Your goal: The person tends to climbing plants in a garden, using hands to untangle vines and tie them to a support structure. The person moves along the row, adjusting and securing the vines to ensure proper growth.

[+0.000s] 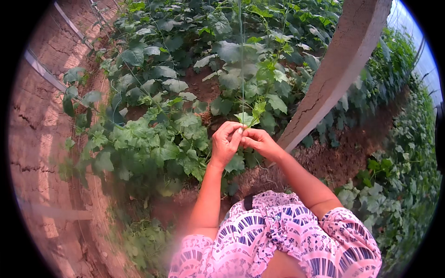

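Observation:
Both hands meet at the top of a climbing vine shoot (pixel 257 110) with light green young leaves. My left hand (pixel 226 140) pinches, thumb against forefinger, at a thin green string (pixel 242 69) that hangs down from above. Close against it, my right hand (pixel 259 140) has its fingertips together at the same spot, just below a bright leaf (pixel 246 119). The fingers hide the stem and the string's lower part, so which of the two each hand grips is hard to tell.
A cracked concrete post (pixel 330 73) leans at the right of the hands. Dense leafy vines (pixel 156 139) grow ahead and at the left, more strings among them. A cracked earthen wall (pixel 41 139) stands far left. More plants (pixel 393 194) line the right beyond bare soil (pixel 333 156).

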Demonstrator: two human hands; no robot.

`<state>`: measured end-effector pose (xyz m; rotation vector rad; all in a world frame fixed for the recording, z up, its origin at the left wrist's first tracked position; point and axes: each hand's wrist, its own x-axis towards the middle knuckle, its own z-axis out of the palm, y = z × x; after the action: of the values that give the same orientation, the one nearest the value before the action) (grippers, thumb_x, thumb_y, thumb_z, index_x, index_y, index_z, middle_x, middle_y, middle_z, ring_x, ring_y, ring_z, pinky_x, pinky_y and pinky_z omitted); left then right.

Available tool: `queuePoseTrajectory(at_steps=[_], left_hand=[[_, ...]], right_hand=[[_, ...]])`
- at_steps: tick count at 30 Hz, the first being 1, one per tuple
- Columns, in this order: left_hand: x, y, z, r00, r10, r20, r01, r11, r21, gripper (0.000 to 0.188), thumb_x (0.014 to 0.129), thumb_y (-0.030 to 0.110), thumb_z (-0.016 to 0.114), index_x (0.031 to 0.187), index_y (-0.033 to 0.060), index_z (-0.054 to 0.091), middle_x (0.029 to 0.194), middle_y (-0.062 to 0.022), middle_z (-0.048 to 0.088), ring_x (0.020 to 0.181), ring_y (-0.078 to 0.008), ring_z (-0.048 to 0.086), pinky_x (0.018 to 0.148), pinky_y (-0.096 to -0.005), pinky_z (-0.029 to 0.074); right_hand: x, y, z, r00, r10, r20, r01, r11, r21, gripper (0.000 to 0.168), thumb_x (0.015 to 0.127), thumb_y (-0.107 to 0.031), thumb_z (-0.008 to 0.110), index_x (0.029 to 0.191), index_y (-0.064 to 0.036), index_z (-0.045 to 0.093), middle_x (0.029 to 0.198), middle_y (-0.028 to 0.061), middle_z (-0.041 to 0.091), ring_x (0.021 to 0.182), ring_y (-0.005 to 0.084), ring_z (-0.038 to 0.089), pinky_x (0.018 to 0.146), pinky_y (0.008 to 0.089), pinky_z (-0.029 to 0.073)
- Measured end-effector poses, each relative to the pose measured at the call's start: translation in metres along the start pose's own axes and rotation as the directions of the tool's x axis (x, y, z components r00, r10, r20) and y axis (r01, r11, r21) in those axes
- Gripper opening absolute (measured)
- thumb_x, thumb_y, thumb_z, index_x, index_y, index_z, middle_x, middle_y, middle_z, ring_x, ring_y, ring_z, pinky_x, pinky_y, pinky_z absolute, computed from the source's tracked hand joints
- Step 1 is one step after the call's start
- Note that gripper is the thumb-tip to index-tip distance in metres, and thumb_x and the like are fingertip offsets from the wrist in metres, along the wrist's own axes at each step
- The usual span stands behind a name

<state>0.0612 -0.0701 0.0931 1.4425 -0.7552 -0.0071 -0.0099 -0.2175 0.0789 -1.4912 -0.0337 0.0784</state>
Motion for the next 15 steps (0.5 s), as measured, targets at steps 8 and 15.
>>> queuePoseTrajectory(at_steps=[8, 15], left_hand=[[-0.01, 0.007, 0.005, 0.999, -0.048, -0.024, 0.046, 0.996, -0.081, 0.009, 0.084, 0.007, 0.062, 0.086, -0.0019, 0.062, 0.081, -0.0056, 0.059, 0.073, -0.0123, 0.06, 0.062, -0.0249, 0.049], [-0.011, 0.007, 0.009, 0.996, -0.036, -0.078, 0.042, 0.996, 0.081, 0.012, 0.089, 0.009, 0.056, 0.084, -0.0013, 0.06, 0.081, -0.002, 0.058, 0.071, -0.0061, 0.053, 0.063, -0.02, 0.043]], right_hand=[[-0.009, -0.037, 0.013, 0.959, -0.223, -0.176, -0.014, 0.58, -0.814, 0.02, 0.078, -0.029, 0.066, 0.083, -0.01, 0.063, 0.081, 0.0076, 0.06, 0.079, 0.0279, 0.06, 0.066, 0.0378, 0.047], [-0.001, -0.016, -0.002, 0.988, -0.066, -0.141, -0.048, 0.729, -0.682, 0.021, 0.074, -0.021, 0.071, 0.086, -0.006, 0.063, 0.072, 0.0112, 0.059, 0.066, 0.0277, 0.058, 0.062, 0.0366, 0.046]])
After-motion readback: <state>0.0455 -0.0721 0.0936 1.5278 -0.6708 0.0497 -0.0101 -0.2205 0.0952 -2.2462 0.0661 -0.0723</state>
